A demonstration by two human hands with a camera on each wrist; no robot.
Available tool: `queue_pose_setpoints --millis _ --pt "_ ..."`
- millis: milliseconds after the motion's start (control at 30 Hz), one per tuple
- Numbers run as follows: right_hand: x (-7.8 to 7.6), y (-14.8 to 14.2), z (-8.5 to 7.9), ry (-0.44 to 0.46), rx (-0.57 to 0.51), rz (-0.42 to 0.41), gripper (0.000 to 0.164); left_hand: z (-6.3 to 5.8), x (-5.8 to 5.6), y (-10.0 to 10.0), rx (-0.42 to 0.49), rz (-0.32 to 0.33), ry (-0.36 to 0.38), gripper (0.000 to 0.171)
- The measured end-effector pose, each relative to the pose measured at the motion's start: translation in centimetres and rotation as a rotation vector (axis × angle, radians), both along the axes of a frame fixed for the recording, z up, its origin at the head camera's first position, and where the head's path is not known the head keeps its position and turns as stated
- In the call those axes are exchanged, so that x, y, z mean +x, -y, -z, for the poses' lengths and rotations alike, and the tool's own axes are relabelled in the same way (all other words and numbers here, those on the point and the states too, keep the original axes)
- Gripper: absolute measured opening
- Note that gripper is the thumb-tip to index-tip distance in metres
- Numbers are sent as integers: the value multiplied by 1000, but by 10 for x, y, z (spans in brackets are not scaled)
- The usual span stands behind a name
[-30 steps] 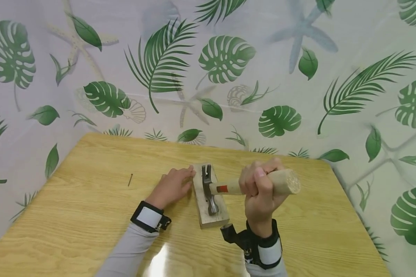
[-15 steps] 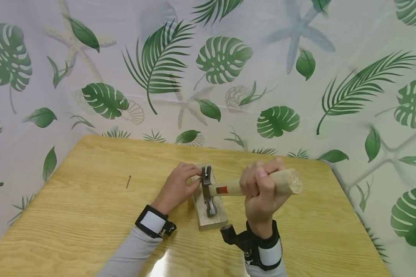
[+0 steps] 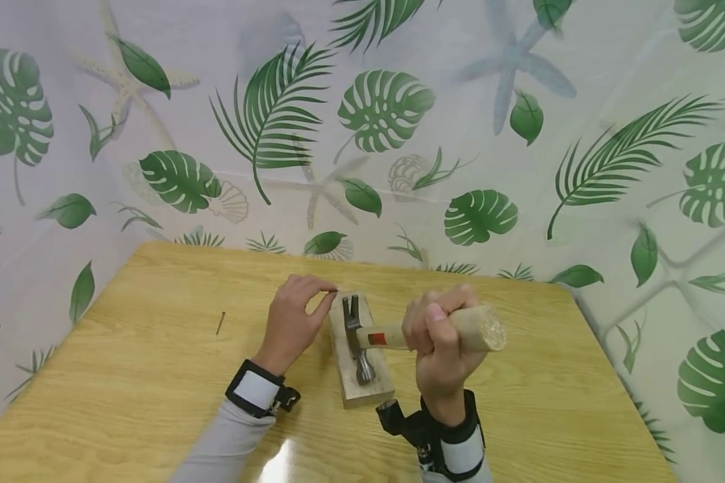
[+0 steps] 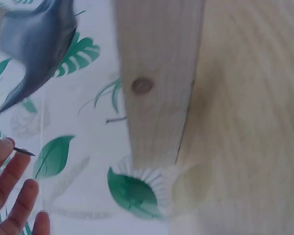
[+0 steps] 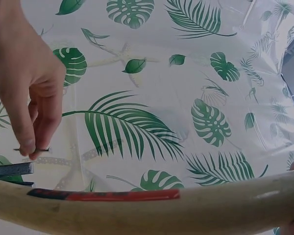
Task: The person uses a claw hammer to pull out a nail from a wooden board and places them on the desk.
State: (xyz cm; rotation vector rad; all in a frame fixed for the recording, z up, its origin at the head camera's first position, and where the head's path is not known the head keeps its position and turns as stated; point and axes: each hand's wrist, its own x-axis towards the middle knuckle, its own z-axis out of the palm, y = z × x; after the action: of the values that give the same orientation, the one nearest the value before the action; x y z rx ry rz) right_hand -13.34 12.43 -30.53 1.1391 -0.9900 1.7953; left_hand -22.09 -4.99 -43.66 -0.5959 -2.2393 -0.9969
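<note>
The nail (image 4: pixel 24 152) pinched by the left hand (image 3: pixel 291 322) should be kept off the hammer (image 3: pixel 393 337) gripped by the right hand (image 3: pixel 442 345).

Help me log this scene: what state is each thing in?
Hammer: held above the block
Block: flat on the table
Held nail: pinched
Loose nail: lying on the table
Third nail: sticking out of the block
Left hand: pinching the held nail
Right hand: gripping the hammer

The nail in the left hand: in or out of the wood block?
Out: the left hand pinches the nail, and both its ends show in the right wrist view.
</note>
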Motion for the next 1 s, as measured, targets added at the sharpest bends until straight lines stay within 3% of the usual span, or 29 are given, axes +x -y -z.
queue_pose_setpoints --millis 67,133,300,433,533,667,1000 --pt "-1 1 0 -2 -2 6 24 -5 -1 12 4 -38 74 12" --pt "-2 1 0 3 -10 16 24 -10 -2 28 -2 -76 199 14" --pt "-2 3 -1 26 -37 36 24 -16 -4 81 -94 -199 556 18" --pt "-3 3 -1 47 -51 46 24 -15 -3 118 -177 -285 742 23" --pt "-3 2 -2 66 -50 60 23 -14 -1 134 -232 -326 828 22" --pt "-2 0 -2 91 -46 68 23 -11 -1 141 -263 -354 881 15" --pt "-3 -4 -2 101 -39 91 23 1 -4 134 -300 -463 939 41"
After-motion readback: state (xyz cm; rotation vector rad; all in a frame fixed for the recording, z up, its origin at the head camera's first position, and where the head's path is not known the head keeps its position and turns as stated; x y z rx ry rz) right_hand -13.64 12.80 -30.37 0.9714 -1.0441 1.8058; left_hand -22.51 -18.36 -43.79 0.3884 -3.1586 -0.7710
